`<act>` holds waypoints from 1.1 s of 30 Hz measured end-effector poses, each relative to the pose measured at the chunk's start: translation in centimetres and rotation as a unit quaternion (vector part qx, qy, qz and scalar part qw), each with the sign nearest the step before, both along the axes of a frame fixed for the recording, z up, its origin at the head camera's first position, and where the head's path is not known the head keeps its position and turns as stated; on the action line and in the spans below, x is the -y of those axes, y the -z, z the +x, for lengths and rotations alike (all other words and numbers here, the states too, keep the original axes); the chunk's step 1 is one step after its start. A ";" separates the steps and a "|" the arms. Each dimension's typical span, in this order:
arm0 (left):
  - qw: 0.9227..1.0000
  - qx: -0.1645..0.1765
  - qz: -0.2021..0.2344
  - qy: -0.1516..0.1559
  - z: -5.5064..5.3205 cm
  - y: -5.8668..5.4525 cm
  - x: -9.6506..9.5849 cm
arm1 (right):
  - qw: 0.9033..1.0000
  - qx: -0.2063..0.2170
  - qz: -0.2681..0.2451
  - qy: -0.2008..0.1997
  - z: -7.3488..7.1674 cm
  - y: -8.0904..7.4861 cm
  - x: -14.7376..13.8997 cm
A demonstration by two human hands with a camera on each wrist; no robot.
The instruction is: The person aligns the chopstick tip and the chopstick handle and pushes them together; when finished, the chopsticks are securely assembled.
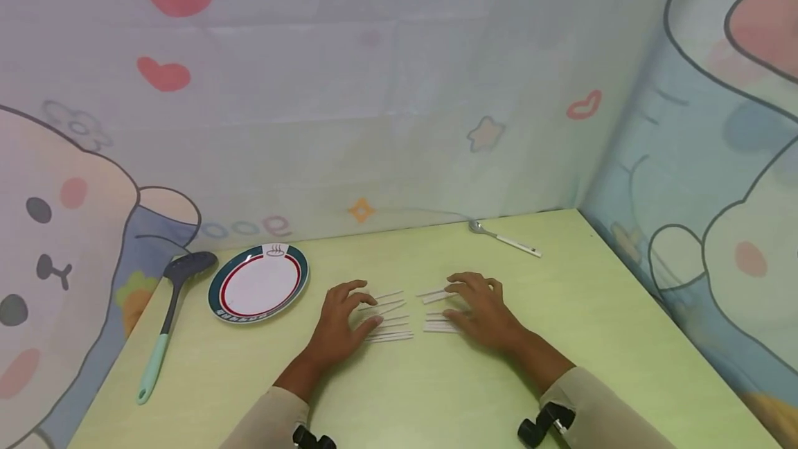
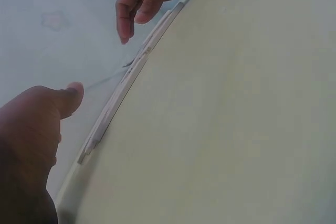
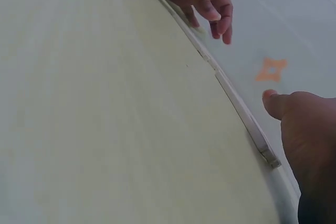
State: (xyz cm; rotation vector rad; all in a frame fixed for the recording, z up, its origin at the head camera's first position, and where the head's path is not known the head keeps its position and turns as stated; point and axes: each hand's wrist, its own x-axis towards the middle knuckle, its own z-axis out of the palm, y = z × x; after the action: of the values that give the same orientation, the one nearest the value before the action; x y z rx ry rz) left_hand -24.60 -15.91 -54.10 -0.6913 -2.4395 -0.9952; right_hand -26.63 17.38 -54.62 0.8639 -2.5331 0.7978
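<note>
Several thin white sticks lie on the table in two side-by-side groups, a left group and a right group. My left hand is over the outer part of the left group, fingers loosely bent and thumb apart. Over the outer ends of the right group is my right hand, its fingers spread and slightly bent. Neither hand has a stick between its fingers. Both wrist views show the sticks low along the tabletop, with the thumb raised above them. The hands cover part of each group.
A white plate with a dark green and red rim lies left of the hands. Farther left is a black ladle-like utensil with a mint handle. A small spoon rests at the back right. Printed cloth walls border the table.
</note>
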 end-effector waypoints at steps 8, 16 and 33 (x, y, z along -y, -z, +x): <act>0.998 0.041 0.032 -0.020 -1.9 0.0 -0.1 | 0.999 -0.006 -0.028 0.018 -2.0 0.3 0.5; 0.999 0.034 0.027 0.019 -0.9 -0.3 -0.4 | 0.996 0.035 -0.074 -0.031 -1.2 -0.3 0.9; 0.996 0.056 -0.014 0.061 1.0 -0.3 -0.7 | 0.995 0.022 -0.033 -0.088 1.4 -0.4 1.4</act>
State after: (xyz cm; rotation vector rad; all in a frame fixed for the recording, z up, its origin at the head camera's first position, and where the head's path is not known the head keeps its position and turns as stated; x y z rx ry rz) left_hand -23.65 -15.18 -53.80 -0.8245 -2.5368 -1.0753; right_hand -25.21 16.00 -54.24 1.0703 -2.4781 0.9598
